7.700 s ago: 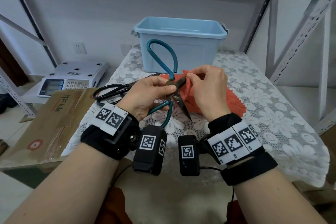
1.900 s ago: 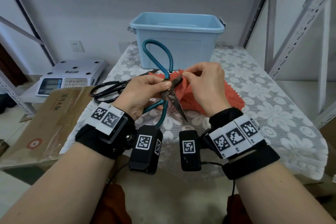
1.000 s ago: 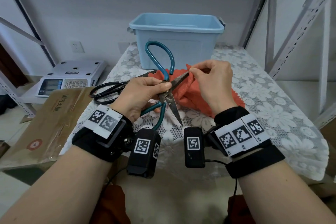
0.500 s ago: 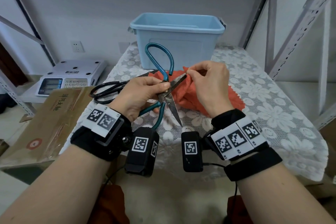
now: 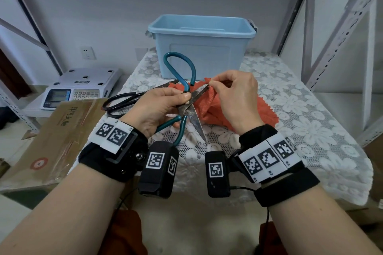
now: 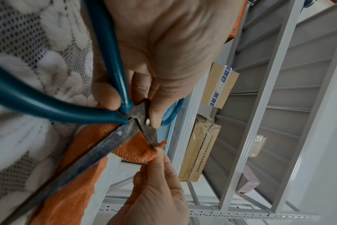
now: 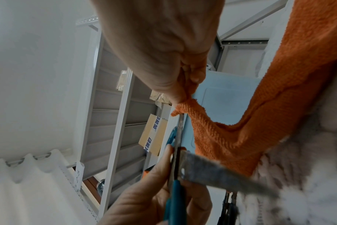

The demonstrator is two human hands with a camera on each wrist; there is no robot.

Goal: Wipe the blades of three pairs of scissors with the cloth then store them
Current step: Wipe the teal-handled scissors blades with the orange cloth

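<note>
My left hand (image 5: 159,105) grips the teal-handled scissors (image 5: 187,109) near the pivot, blades spread apart above the table. One blade (image 5: 195,120) points down toward me; the other blade (image 5: 200,91) points right. My right hand (image 5: 232,93) pinches the orange cloth (image 5: 215,107) around the tip of that second blade, seen close in the left wrist view (image 6: 154,146) and the right wrist view (image 7: 181,109). The rest of the cloth (image 7: 279,91) hangs down onto the table. Black scissors (image 5: 122,102) lie on the table left of my left hand, partly hidden by it.
A light blue open bin (image 5: 202,45) stands at the back of the lace-covered table (image 5: 310,130). A scale (image 5: 80,87) and a flat cardboard box (image 5: 51,138) sit to the left. White metal shelf posts (image 5: 339,37) rise on the right.
My right hand has slid the pinched cloth outward along the upper blade to its tip. The left hand keeps the same grip on the scissors.
</note>
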